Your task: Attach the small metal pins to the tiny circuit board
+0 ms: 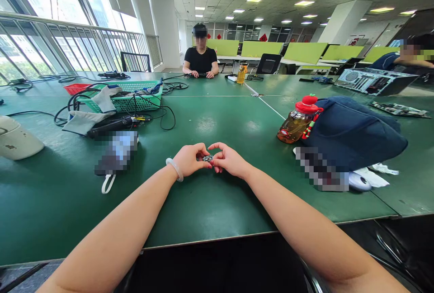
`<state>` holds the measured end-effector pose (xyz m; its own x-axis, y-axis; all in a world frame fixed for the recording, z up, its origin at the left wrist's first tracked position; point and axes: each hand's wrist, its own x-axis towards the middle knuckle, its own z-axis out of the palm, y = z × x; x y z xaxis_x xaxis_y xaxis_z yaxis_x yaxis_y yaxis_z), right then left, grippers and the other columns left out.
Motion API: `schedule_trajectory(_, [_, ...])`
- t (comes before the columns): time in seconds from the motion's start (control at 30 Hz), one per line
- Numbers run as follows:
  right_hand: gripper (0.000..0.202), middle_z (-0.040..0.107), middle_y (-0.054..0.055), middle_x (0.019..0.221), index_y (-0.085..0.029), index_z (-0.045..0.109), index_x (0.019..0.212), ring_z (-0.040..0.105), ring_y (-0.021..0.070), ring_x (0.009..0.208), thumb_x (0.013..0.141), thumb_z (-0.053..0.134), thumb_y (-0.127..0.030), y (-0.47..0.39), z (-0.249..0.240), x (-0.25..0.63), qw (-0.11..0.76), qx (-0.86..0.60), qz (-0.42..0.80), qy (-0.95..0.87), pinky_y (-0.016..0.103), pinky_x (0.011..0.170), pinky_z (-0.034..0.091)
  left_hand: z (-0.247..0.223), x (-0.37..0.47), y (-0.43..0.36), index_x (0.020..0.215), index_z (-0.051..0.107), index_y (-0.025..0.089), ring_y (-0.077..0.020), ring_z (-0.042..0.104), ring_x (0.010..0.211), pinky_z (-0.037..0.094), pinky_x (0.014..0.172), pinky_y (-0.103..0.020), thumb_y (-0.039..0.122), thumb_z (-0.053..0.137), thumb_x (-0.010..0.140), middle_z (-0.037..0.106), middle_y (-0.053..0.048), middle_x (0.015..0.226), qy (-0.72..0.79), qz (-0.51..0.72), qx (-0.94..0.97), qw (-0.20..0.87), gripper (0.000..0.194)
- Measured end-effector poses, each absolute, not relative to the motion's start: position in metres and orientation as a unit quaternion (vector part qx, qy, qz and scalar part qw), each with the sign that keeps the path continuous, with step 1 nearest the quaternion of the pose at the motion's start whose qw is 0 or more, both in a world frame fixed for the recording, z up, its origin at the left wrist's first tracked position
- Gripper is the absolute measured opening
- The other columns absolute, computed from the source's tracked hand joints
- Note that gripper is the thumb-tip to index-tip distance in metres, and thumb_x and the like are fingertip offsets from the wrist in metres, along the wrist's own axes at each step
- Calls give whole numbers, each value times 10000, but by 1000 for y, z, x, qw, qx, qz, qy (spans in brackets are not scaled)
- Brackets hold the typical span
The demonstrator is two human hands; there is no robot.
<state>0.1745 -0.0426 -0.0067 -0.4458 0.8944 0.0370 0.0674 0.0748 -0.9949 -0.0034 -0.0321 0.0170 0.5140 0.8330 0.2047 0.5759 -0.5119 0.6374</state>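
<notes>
A small dark and silvery part, too small to make out fully, is held just above the green table near its front edge. My left hand, with a pale bangle at the wrist, pinches it from the left between thumb and fingers. From the right, my right hand has its thumb and fingers closed on the same part. The fingertips of both hands nearly meet around it.
To the left lie a green basket, a red tray, cables, a blurred phone-like item and a white container. At right are a red-capped bottle and dark blue bag. A person sits opposite.
</notes>
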Motion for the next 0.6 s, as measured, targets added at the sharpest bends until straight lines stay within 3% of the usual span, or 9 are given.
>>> schedule_trajectory(0.6, [383, 595, -61, 596, -191, 410, 1019, 512, 69, 474, 690, 606, -201, -43, -1, 183, 339, -366, 595, -630, 188, 466, 393, 18, -5, -32, 755, 553, 182, -134, 531, 631, 417, 594, -256, 419, 699, 593, 606, 7, 701, 414, 238, 842, 253, 322])
